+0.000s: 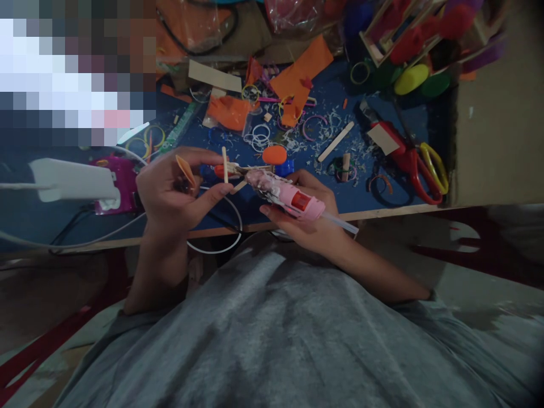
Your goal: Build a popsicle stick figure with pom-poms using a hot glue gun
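My left hand (178, 190) pinches a short wooden craft stick (225, 165) upright between thumb and forefinger. An orange piece (186, 171) also shows among its curled fingers. My right hand (310, 209) is wrapped round a pink hot glue gun (283, 192), whose nozzle end is smeared with whitish glue. A clear glue stick (340, 222) pokes out of the gun's rear. The nozzle points left, close to the craft stick; whether they touch I cannot tell. An orange oval piece (274, 154) and a blue cap-like piece (284, 167) lie just beyond the gun.
Scissors with red handles (419, 175) lie at the right, beside a cardboard box (497, 147). A loose craft stick (335, 141), orange paper (304, 73) and white shreds cover the blue table (170, 221). A white plug (74, 181) with cable sits left. Colourful stick-built pieces (419, 45) stand at upper right.
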A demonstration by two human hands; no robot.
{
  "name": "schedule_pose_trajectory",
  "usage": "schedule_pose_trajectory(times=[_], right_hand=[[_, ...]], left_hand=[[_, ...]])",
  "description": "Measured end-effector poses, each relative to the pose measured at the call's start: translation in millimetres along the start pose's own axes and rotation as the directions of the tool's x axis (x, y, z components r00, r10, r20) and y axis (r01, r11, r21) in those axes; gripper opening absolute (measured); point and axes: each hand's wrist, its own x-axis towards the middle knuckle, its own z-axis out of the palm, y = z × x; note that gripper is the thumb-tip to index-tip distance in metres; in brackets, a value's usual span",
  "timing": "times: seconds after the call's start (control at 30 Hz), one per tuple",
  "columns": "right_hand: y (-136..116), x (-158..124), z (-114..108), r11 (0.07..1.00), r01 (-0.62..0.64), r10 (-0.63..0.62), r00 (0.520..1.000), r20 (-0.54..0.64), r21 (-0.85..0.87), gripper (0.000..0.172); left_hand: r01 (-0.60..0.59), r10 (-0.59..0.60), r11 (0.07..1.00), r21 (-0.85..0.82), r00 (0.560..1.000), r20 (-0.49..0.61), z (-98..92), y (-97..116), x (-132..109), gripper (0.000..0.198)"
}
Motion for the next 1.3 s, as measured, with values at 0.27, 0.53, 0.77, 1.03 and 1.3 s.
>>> schedule_pose_trajectory(times=[0.27, 0.53, 0.77, 1.03, 1.3], right_hand=[[3.8, 0.1, 5.6, 0.999, -0.022, 0.021, 0.999, -0.034, -0.023, 0.023], [3.8, 0.3, 5.6, 0.998, -0.012, 0.011, 1.0, -0.006, -0.068, 0.021], [6.5, -1.0, 6.7, 0.996, -0.011, 0.011, 1.0, 0.001, -0.089, 0.02], [7.8, -2.2, 6.5, 0.996, -0.005, 0.007, 1.0, 0.013, -0.093, 0.014], [7.7, -3.0, 4.5, 0.996, -0.032, 0.036, 0.998, 0.044, -0.08, 0.013]], left_hand=[[-0.277, 0.272, 0.953, -0.123, 0.961, -0.055, 3.2, -1.3, 4.0, 0.038], [-0.254, 0.249, 0.963, -0.09, 0.967, -0.058, 1.9, 2.4, 2.2, 0.037], [-0.269, 0.264, 0.96, -0.082, 0.962, -0.066, 2.4, 2.5, 2.3, 0.033], [-0.269, 0.263, 0.958, -0.097, 0.962, -0.072, 2.1, 3.0, 1.2, 0.035], [-0.283, 0.277, 0.951, -0.121, 0.959, -0.065, 2.6, -2.7, 1.6, 0.037]])
